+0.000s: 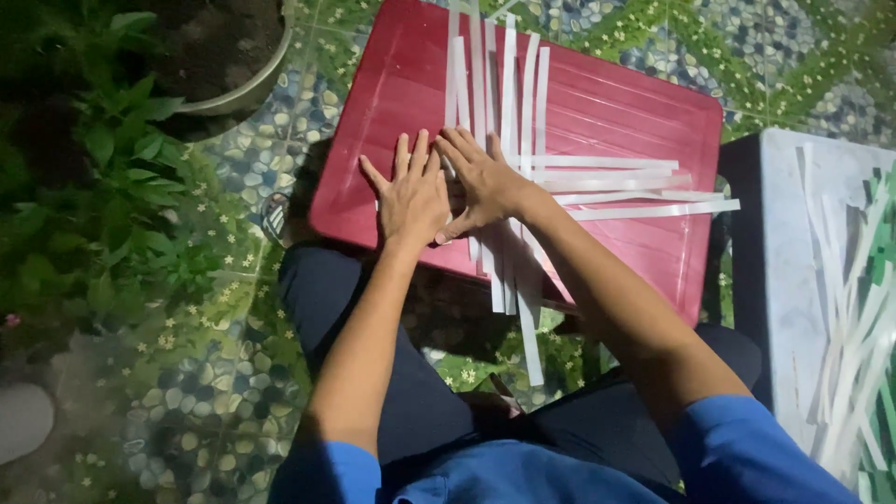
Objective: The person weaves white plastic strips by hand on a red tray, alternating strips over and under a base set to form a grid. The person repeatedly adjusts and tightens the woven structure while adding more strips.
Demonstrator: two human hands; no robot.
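Outdoors, red board (597, 112) on pebble-tile floor (243, 411); pressed both flat-fingered hands, left (413, 198) & right (485, 177), on white strips (509, 93) running 12–6 & 3 o'clock.

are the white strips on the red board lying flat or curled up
Flat. The white strips lie spread and crossed on the red board, pressed by both hands.

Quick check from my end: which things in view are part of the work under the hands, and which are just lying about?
In the work:
left hand and right hand, flat on the crossed white strips
red board under them

Lying about:
spare strips on the grey surface
potted plant
leafy plants
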